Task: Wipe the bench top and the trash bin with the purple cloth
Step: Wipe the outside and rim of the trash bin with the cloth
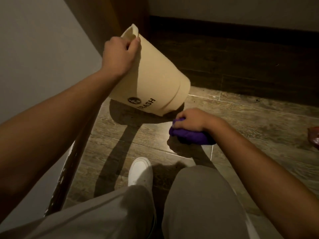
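Observation:
A cream trash bin [155, 78] printed with "TRASH" is tilted away from me, its base edge resting on the wood-look floor. My left hand [120, 54] grips the bin's rim at the top. The bunched purple cloth [189, 135] lies on the floor just right of the bin's base, and my right hand [191, 120] is closed over it. The cloth is close to the bin without touching it. No bench top is in view.
A grey wall [43, 57] runs along the left and a dark skirting board [241, 26] across the back. My white shoe [140, 171] and grey-trousered knees fill the foreground. A reddish object [315, 137] lies at the right edge.

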{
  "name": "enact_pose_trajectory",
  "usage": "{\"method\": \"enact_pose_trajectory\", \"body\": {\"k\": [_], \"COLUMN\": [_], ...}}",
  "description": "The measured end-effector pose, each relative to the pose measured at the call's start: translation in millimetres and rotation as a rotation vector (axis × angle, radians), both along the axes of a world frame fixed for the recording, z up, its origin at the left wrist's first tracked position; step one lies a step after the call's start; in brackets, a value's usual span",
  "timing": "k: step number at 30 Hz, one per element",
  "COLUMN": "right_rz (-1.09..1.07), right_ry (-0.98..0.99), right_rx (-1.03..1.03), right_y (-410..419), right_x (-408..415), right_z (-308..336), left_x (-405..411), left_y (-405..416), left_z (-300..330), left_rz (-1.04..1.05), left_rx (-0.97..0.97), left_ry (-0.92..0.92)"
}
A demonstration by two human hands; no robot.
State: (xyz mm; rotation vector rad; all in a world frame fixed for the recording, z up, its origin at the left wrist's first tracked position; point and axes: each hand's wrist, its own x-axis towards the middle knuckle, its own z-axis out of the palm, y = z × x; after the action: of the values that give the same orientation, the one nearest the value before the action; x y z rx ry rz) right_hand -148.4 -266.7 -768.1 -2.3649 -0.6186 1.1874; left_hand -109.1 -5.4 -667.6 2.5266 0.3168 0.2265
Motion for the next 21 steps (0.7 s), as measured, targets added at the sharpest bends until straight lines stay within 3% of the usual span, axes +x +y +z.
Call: {"method": "enact_pose_trajectory", "body": {"k": [5, 8, 12, 15, 17, 19, 21], "right_rz": [-0.426, -0.563, -0.563, -0.486, -0.461, -0.462, -0.482], "right_ry": [-0.098, -0.158, -0.167, -0.177, -0.191, -0.203, -0.191], "right_rx": [0.259, 0.220, 0.167, 0.141, 0.085, 0.061, 0.079], "right_y": [-0.7, 15.2, 47.7, 61.9, 63.4, 62.3, 60.8], "right_x": [50.9, 74.4, 86.3, 90.1, 91.0, 89.3, 85.4], "right_z": [79.9, 96.8, 95.7, 86.5, 78.6, 68.6, 61.0], "left_x": [-13.7, -23.4, -36.1, -45.2, -50.8, -58.0, -61.3], "left_y": [-20.5, -21.9, -34.7, -41.3, -27.8, 1.2, 44.3], "left_z": [-5.2, -14.4, -24.8, -31.3, -28.8, -23.6, -22.9], "left_rz": [-0.149, -0.200, -0.329, -0.466, -0.543, -0.447, -0.165], "left_rx": [0.306, 0.377, 0.406, 0.396, 0.251, 0.098, 0.260], "left_ry": [-0.019, 0.010, 0.022, 0.136, 0.248, 0.224, 0.036]}}
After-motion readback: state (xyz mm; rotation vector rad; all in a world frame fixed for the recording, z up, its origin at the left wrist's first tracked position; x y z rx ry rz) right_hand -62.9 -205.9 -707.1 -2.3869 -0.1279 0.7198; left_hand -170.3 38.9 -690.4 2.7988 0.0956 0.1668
